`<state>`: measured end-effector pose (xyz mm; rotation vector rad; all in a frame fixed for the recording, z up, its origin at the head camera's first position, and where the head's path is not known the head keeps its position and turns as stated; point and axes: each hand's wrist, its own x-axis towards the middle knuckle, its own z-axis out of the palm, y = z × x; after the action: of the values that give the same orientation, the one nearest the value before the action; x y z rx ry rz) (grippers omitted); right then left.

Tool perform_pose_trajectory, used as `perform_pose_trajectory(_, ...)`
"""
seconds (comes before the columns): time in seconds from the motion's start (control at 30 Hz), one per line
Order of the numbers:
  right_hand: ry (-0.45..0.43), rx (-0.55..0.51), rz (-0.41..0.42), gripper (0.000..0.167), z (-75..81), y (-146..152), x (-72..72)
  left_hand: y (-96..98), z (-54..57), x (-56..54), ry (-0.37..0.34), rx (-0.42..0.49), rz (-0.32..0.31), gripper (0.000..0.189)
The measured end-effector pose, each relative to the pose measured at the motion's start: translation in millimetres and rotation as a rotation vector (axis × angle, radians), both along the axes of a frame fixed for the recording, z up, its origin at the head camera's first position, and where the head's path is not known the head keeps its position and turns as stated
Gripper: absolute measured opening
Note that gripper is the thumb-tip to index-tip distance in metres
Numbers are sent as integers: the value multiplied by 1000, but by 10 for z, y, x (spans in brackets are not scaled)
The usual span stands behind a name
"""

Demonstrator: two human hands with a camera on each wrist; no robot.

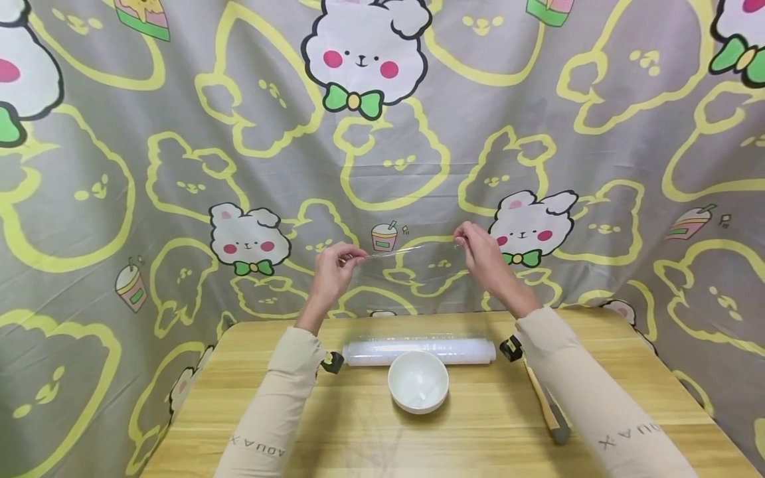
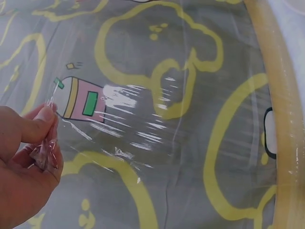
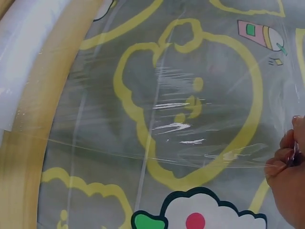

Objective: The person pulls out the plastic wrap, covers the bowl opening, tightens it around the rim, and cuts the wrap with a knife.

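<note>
- Pinching one end of the raised edge of the clear film (image 2: 138, 129) was your left hand (image 1: 335, 269); the left wrist view showed a bunched portion between thumb and fingers.
- Your right hand (image 1: 481, 255) grasped the opposite end of that edge at the fingertips; the right wrist view cut off part of this hand.
- The film's raised edge spanned the gap between your hands, its line running from 9 to 3 o'clock with the right end slightly higher in the head view.
- From that edge the sheet appeared to lead back at 6 o'clock to the film roll (image 1: 460, 350), which lay on the table (image 1: 257, 411) with its long axis also from 9 to 3.
- Judged the governing relation: from the roll's centre, your left hand stood between 10 and 11 o'clock and your right at about 1, one hand beyond each half of the roll. Neither hand was clearly nearer.
- The white bowl (image 1: 418, 382) stood upright at 6 o'clock from the roll, hiding part of its middle; contact between them could not be determined.
- A wooden-handled tool (image 1: 548, 415) lay just past 3 o'clock from the bowl, beside your right sleeve (image 1: 592, 392), its length pointing from 11 to 5.
</note>
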<state>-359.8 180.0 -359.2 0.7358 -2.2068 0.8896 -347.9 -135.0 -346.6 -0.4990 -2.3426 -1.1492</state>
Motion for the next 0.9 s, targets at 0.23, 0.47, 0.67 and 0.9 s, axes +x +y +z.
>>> perform_pose_trajectory(0.23,37,24,5,8,51,15,227,-55,51,140,44,-34,-63,7)
perform_pose_trajectory(0.47,64,59,23,5,44,32,641,-167,37,377,87,-62,-143,8)
perform_pose_trajectory(0.67,63,82,56,9,-24,77,997,-243,-29,645,119,-79,-214,12)
perform_pose_trajectory(0.9,103,72,153,23,-162,135,1347,-313,-98,974,119,-105,-347,19)
